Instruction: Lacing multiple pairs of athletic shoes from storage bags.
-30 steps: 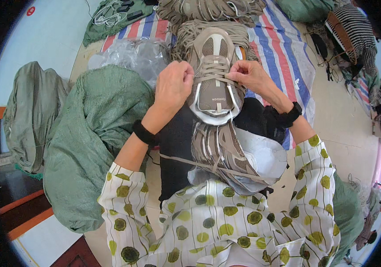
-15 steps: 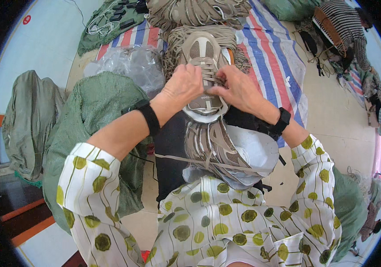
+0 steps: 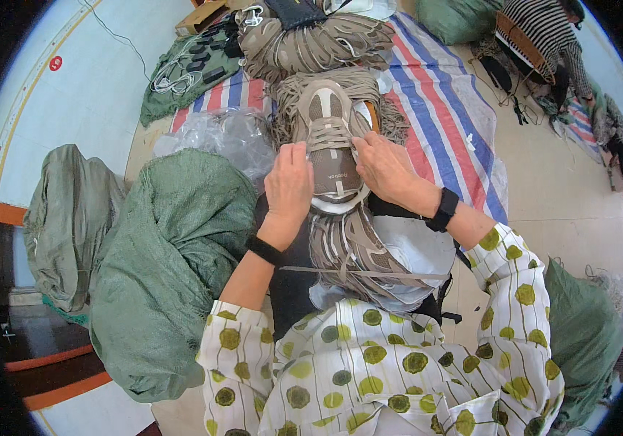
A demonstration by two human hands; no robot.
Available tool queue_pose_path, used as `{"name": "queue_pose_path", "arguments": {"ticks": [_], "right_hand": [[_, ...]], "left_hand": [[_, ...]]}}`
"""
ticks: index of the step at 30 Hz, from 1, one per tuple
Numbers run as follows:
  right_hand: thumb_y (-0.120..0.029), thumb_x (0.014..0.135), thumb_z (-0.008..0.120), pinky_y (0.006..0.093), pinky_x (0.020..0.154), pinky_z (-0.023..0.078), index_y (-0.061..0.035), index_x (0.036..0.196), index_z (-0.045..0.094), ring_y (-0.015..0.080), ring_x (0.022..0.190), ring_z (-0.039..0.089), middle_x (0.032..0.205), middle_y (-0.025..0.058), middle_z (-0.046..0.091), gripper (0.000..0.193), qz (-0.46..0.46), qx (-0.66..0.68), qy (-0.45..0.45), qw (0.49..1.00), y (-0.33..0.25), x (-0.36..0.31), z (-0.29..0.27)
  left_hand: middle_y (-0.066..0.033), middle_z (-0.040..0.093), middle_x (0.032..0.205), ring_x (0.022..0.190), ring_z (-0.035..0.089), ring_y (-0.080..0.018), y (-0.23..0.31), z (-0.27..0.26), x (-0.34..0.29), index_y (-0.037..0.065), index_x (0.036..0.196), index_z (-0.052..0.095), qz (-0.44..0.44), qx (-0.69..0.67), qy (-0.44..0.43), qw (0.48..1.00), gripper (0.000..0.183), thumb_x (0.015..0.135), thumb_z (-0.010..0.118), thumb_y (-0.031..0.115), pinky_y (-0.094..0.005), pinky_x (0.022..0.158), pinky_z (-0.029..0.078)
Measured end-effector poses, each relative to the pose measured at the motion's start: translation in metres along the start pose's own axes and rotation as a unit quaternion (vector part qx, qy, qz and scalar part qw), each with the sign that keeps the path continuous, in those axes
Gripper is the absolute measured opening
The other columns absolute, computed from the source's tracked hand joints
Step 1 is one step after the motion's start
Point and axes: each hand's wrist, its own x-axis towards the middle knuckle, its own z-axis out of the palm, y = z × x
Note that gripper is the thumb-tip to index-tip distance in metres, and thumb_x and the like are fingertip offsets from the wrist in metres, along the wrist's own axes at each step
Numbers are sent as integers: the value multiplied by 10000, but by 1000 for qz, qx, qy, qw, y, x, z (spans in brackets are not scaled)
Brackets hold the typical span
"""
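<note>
A taupe sneaker upper (image 3: 332, 174) lies in front of me with its toe pointing away and a flat taupe shoelace (image 3: 330, 135) crossing its middle. My left hand (image 3: 290, 187) is closed beside its left edge, fingertips pressed together; what they pinch, if anything, is hidden. On the other side my right hand (image 3: 391, 167) pinches at the right edge of the lacing, and its fingers cover what is between them. Across my lap rests a stack of similar uppers (image 3: 351, 247) with pale linings, and a loose lace (image 3: 370, 273) stretches over it.
Beyond the upper sit a heap of taupe laces (image 3: 359, 78) and bundled uppers (image 3: 311, 47) on a striped sheet (image 3: 446, 109). Clear plastic bags (image 3: 217, 138) and a large green sack (image 3: 173, 269) stand left. A person in a striped top (image 3: 537, 33) is at far right.
Both hands have moved off the middle of the lacing and apart, to the upper's two sides. The left hand has turned more upright. The whole view has shifted slightly.
</note>
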Motion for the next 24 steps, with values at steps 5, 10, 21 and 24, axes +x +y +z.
{"name": "queue_pose_path", "arguments": {"ticks": [5, 10, 21, 24], "right_hand": [[-79, 752, 547, 405, 582, 450, -17, 960, 480, 330, 718, 563, 780, 140, 524, 227, -33, -54, -38, 997, 8, 5, 3], [-64, 742, 550, 406, 542, 445, -26, 936, 492, 321, 664, 565, 747, 112, 529, 206, -41, -4, -30, 999, 3, -2, -11], [-126, 693, 607, 289, 529, 472, -61, 838, 602, 182, 758, 589, 815, 49, 578, 159, -130, -294, -230, 919, -19, 37, 5], [-148, 713, 585, 303, 616, 461, -74, 805, 605, 184, 798, 554, 846, 49, 539, 119, -201, -247, -94, 943, -4, 38, 4]], "left_hand": [[-105, 528, 845, 792, 571, -298, -1, 3, 9, 31, 888, 506, 18, 59, -16, 998, 171, 722, 542, 17, -396, 635, 479], [-108, 503, 814, 770, 557, -293, 0, -4, 6, 59, 888, 473, 55, 12, -3, 998, 198, 712, 526, -14, -383, 608, 478], [-75, 516, 810, 787, 568, -230, 10, -5, 13, 80, 933, 479, 175, 237, -98, 950, 272, 682, 575, 41, -307, 556, 494], [-62, 528, 734, 743, 534, -194, 9, 8, 18, 46, 759, 574, 205, 323, -95, 919, 124, 698, 560, 153, -287, 527, 428]]}}
